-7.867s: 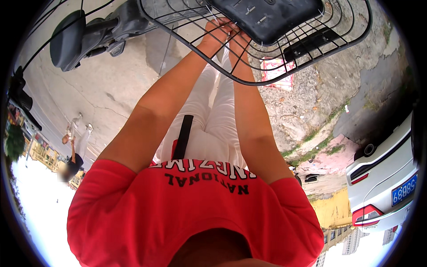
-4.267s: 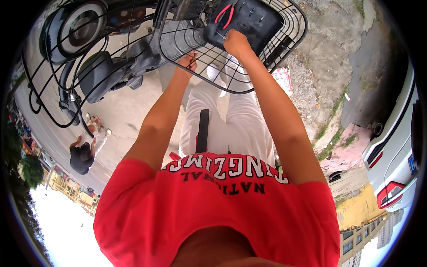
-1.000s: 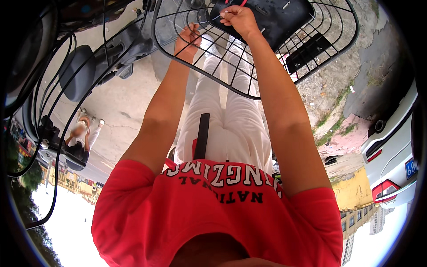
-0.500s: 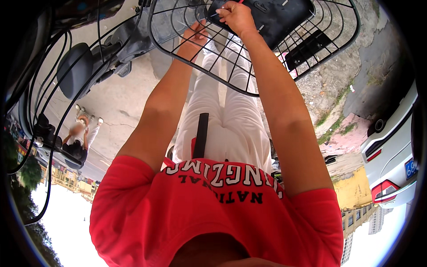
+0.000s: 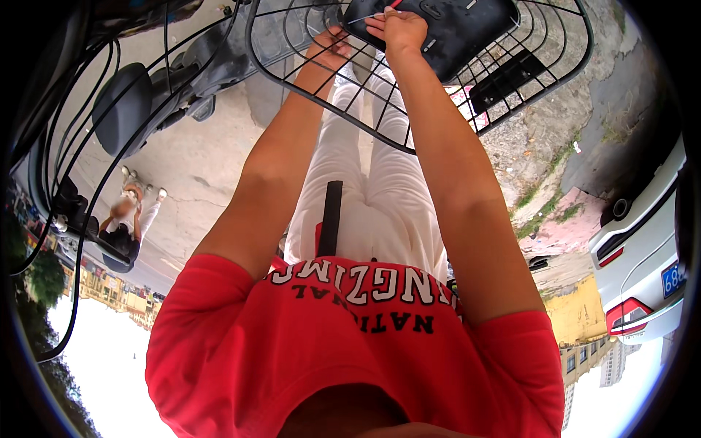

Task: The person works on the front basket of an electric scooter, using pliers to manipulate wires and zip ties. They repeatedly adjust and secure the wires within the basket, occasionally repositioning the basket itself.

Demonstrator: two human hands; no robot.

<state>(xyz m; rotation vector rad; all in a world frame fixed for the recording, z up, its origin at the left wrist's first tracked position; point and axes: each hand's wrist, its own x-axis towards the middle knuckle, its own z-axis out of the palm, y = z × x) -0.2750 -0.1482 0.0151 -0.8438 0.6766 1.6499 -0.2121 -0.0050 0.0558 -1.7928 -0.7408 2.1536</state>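
Note:
A black wire basket (image 5: 577,66) spans the top of the head view. In it lies a black plastic panel (image 5: 467,36) with several small slots. My right hand (image 5: 405,33) is over the panel's left part, its fingers closed round a thin tool with a red handle (image 5: 395,4); a slim grey shaft seems to point left from it, and the rest is hidden. Beside the basket's left wires is my left hand (image 5: 332,50), fingers curled in a pinch near the panel's left edge. What it pinches, if anything, does not show.
A dark flat piece (image 5: 507,79) lies at the basket's right. To the left stands a scooter with a grey mirror (image 5: 123,109) and looping black cables. A person (image 5: 124,226) crouches farther left. On the right is a parked white car (image 5: 642,270).
My right hand has shifted slightly right and down, and more of the thin shaft shows at its left. My left hand has moved slightly, still pinched. The basket stays nearly in place.

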